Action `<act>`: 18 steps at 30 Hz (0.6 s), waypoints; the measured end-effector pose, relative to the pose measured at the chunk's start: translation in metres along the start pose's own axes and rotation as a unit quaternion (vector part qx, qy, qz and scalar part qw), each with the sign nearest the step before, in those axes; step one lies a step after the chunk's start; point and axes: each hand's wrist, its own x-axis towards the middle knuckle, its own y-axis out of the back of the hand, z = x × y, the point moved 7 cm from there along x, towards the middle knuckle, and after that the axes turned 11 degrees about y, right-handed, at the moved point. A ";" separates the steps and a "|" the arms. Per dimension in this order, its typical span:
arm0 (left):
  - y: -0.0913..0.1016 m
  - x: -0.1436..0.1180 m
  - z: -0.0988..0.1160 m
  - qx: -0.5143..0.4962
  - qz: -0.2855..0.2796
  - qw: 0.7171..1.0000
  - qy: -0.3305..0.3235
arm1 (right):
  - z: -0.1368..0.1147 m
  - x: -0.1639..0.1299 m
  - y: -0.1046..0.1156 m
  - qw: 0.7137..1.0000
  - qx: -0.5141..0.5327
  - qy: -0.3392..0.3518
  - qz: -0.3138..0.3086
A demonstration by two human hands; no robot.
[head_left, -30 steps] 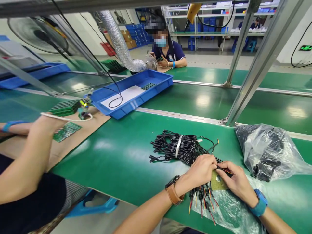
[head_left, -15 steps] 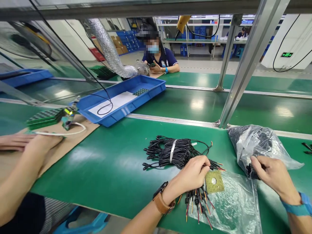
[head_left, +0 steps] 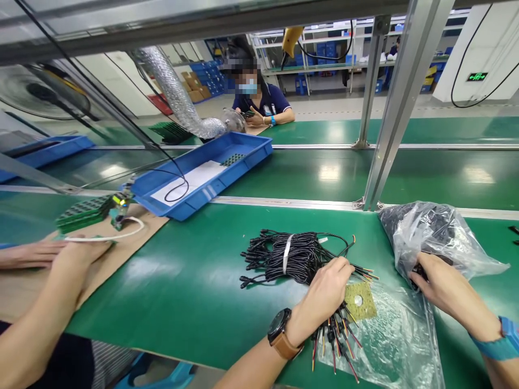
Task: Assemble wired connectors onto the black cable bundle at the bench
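Note:
My left hand (head_left: 331, 283), with a watch at its wrist, is closed in a pinch at the right end of a bundle of black cables (head_left: 290, 254). What its fingertips hold is hidden. Below it, several short black leads (head_left: 336, 343) with red, yellow and white wire ends lie on a flat clear plastic bag (head_left: 393, 346). A yellowish square sponge (head_left: 360, 301) with a round hole lies just right of that hand. My right hand (head_left: 448, 292), in a blue wristband, reaches into the mouth of a clear bag of black parts (head_left: 436, 232); its fingertips are hidden.
At the left, a co-worker's hands (head_left: 77, 254) work on cardboard near stacked green circuit boards (head_left: 83, 216). A blue tray (head_left: 194, 208) stands behind. A metal post (head_left: 395, 113) rises behind the cables. Another person (head_left: 263, 102) sits across the bench.
My right hand has turned and pushed its fingers deeper into the bag's mouth. My left hand stays at the cables, shifted slightly. The view has moved a little.

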 end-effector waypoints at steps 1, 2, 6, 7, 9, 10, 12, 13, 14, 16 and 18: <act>-0.002 0.001 -0.001 0.013 0.003 1.000 0.008 | -0.002 0.001 0.001 1.000 0.001 0.001 0.004; -0.003 0.002 -0.002 0.026 0.007 1.000 0.015 | -0.004 0.002 0.001 1.000 0.000 0.003 0.008; -0.006 0.006 0.002 0.079 0.002 0.997 0.004 | -0.008 0.005 -0.001 1.000 -0.013 0.003 0.023; -0.007 0.007 0.004 0.093 -0.005 0.996 -0.002 | -0.007 0.006 -0.001 0.999 -0.019 -0.004 0.029; -0.009 0.007 0.004 0.119 -0.016 0.993 -0.005 | -0.005 0.006 -0.002 0.999 -0.020 -0.011 0.038; -0.010 0.007 0.005 0.130 -0.019 0.991 -0.005 | -0.005 0.006 -0.003 0.999 -0.016 -0.011 0.041; -0.011 0.006 0.005 0.147 -0.022 0.989 -0.005 | -0.005 0.006 -0.003 0.999 -0.003 -0.005 0.039; -0.012 0.005 0.005 0.153 -0.023 0.988 -0.008 | -0.005 0.006 -0.003 0.999 0.003 -0.005 0.036; -0.012 0.004 0.006 0.158 -0.023 0.987 -0.011 | -0.005 0.006 -0.002 0.999 0.008 -0.009 0.036; -0.011 0.002 0.007 0.162 -0.018 0.986 -0.019 | -0.004 0.006 0.004 0.999 0.016 -0.021 0.045; -0.007 0.002 0.009 0.152 -0.005 0.988 -0.026 | -0.004 0.006 0.015 0.996 0.019 -0.027 0.077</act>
